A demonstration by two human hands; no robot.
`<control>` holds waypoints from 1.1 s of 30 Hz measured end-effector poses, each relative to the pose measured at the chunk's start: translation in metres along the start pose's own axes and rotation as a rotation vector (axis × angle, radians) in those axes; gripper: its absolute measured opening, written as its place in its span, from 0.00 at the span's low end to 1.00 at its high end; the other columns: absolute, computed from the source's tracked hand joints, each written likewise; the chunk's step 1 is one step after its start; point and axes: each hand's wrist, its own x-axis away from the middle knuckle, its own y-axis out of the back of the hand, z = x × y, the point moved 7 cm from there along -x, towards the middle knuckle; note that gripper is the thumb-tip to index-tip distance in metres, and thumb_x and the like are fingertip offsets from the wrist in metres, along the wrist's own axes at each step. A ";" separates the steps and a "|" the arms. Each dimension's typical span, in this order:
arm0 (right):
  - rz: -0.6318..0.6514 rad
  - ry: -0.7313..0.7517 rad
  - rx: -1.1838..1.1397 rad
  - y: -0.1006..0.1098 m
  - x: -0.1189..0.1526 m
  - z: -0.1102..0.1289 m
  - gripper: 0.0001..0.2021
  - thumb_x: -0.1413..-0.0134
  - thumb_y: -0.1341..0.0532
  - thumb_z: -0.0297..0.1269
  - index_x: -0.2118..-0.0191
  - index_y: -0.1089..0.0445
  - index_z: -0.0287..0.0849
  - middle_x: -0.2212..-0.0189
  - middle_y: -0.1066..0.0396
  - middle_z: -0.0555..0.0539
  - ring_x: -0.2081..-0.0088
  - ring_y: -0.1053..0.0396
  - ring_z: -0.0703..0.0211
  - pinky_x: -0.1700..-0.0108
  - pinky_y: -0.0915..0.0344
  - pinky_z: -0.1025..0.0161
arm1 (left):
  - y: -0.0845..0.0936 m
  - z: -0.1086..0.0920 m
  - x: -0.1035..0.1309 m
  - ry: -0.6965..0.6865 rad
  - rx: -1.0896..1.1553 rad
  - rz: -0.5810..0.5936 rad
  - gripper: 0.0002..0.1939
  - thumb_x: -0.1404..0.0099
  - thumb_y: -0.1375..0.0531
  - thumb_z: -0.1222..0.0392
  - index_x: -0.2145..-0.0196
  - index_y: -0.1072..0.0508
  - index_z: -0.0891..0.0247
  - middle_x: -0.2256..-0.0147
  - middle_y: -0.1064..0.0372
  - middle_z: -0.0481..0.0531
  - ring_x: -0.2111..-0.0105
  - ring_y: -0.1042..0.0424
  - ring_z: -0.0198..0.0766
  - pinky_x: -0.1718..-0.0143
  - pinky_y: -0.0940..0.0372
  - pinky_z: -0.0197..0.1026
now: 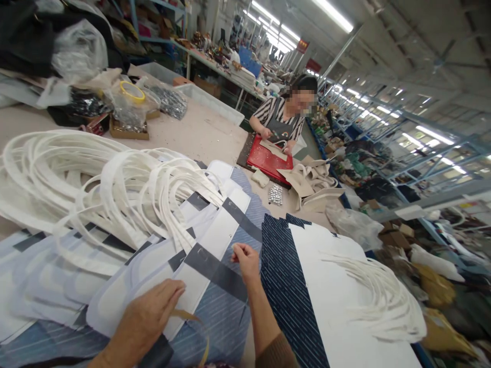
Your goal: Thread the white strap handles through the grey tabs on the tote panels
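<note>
My left hand (148,314) lies over a white and blue fabric bag panel (164,266), its fingers stretched out and close together. A narrow tan strip (192,317) comes out beside that hand and curls down; whether the hand touches it, I cannot tell. Above the panel's blue striped part, my right hand (247,259) is closed in a pinch, and what its fingertips hold, if anything, is too small to make out. Dark grey bands (215,271) cross the panels near the right hand. White looped straps (153,194) are attached to the stacked panels.
On the right lies a stack of dark striped and white panels (295,286) with white straps (379,301). Across the table a person (286,117) works over a red board (268,158) beside beige pieces (310,186). Bagged parts and a yellow ring (132,92) sit at the back left.
</note>
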 end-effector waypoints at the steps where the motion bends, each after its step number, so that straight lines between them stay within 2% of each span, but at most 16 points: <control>1: -0.010 0.006 0.001 0.000 -0.011 -0.001 0.17 0.57 0.35 0.49 0.70 0.27 0.38 0.82 0.33 0.53 0.80 0.35 0.64 0.75 0.33 0.65 | -0.003 0.010 0.004 -0.016 -0.042 -0.008 0.16 0.24 0.52 0.52 0.59 0.27 0.59 0.65 0.22 0.47 0.65 0.21 0.35 0.60 0.30 0.33; 3: -0.020 0.018 0.012 -0.003 -0.027 -0.003 0.17 0.58 0.35 0.49 0.70 0.27 0.38 0.82 0.33 0.53 0.80 0.35 0.64 0.75 0.33 0.66 | -0.010 0.023 0.010 -0.050 -0.097 0.007 0.17 0.24 0.52 0.52 0.59 0.26 0.59 0.64 0.21 0.47 0.65 0.21 0.36 0.60 0.29 0.34; 5: -0.016 0.023 0.028 -0.007 -0.037 -0.005 0.16 0.58 0.35 0.48 0.71 0.27 0.38 0.82 0.33 0.53 0.80 0.36 0.65 0.76 0.34 0.67 | -0.013 0.028 0.012 -0.062 -0.128 0.004 0.18 0.24 0.53 0.53 0.60 0.26 0.60 0.66 0.21 0.48 0.67 0.21 0.36 0.62 0.29 0.35; 10: 0.017 0.017 0.085 -0.016 -0.048 -0.008 0.14 0.59 0.35 0.45 0.73 0.27 0.38 0.84 0.33 0.54 0.81 0.37 0.66 0.77 0.35 0.68 | -0.004 0.019 0.006 -0.076 -0.136 -0.085 0.19 0.24 0.54 0.54 0.62 0.25 0.60 0.67 0.20 0.47 0.69 0.20 0.36 0.64 0.28 0.34; 16: 0.036 -0.027 0.160 -0.023 -0.056 -0.016 0.12 0.58 0.35 0.42 0.71 0.28 0.38 0.84 0.32 0.54 0.81 0.34 0.65 0.79 0.34 0.69 | 0.001 0.018 -0.001 -0.051 -0.096 -0.074 0.20 0.24 0.54 0.54 0.64 0.24 0.59 0.69 0.20 0.47 0.70 0.21 0.36 0.65 0.27 0.33; 21: -0.042 -0.111 0.240 -0.007 -0.065 -0.026 0.21 0.61 0.31 0.40 0.61 0.35 0.38 0.84 0.34 0.57 0.86 0.34 0.62 0.86 0.37 0.69 | -0.003 0.024 0.004 -0.010 -0.057 -0.063 0.18 0.25 0.52 0.53 0.63 0.24 0.59 0.68 0.20 0.47 0.69 0.20 0.35 0.63 0.27 0.32; 24: -0.063 -0.096 0.288 0.002 -0.067 -0.021 0.21 0.62 0.30 0.40 0.63 0.36 0.39 0.86 0.35 0.58 0.87 0.35 0.61 0.87 0.38 0.68 | -0.004 0.027 0.006 0.026 -0.017 -0.059 0.17 0.25 0.51 0.52 0.62 0.24 0.58 0.67 0.20 0.47 0.68 0.20 0.35 0.62 0.28 0.32; 26: -0.081 -0.016 0.312 -0.001 -0.060 -0.008 0.16 0.58 0.32 0.41 0.66 0.36 0.40 0.83 0.34 0.56 0.83 0.33 0.62 0.82 0.35 0.67 | -0.007 0.031 0.006 0.114 0.054 -0.007 0.17 0.26 0.51 0.50 0.63 0.24 0.57 0.68 0.21 0.46 0.68 0.21 0.35 0.63 0.28 0.31; 29: -0.071 0.156 0.330 -0.030 -0.033 0.019 0.09 0.51 0.36 0.41 0.68 0.32 0.41 0.74 0.30 0.51 0.72 0.30 0.62 0.67 0.30 0.64 | -0.010 0.037 0.006 0.256 0.185 0.083 0.16 0.27 0.49 0.49 0.63 0.24 0.54 0.68 0.22 0.44 0.68 0.22 0.34 0.65 0.29 0.30; 31: 0.052 0.319 0.386 -0.067 -0.009 0.038 0.08 0.49 0.36 0.40 0.64 0.28 0.42 0.66 0.29 0.49 0.67 0.31 0.61 0.60 0.31 0.63 | -0.009 0.037 0.006 0.323 0.259 0.106 0.15 0.28 0.47 0.48 0.63 0.23 0.54 0.68 0.22 0.44 0.67 0.22 0.35 0.64 0.29 0.30; 33: 0.207 0.486 0.510 -0.106 0.014 0.053 0.12 0.50 0.34 0.38 0.58 0.27 0.44 0.59 0.30 0.47 0.64 0.31 0.60 0.56 0.33 0.62 | -0.008 0.036 0.007 0.377 0.323 0.110 0.15 0.29 0.46 0.48 0.63 0.22 0.54 0.68 0.22 0.44 0.67 0.22 0.35 0.64 0.29 0.30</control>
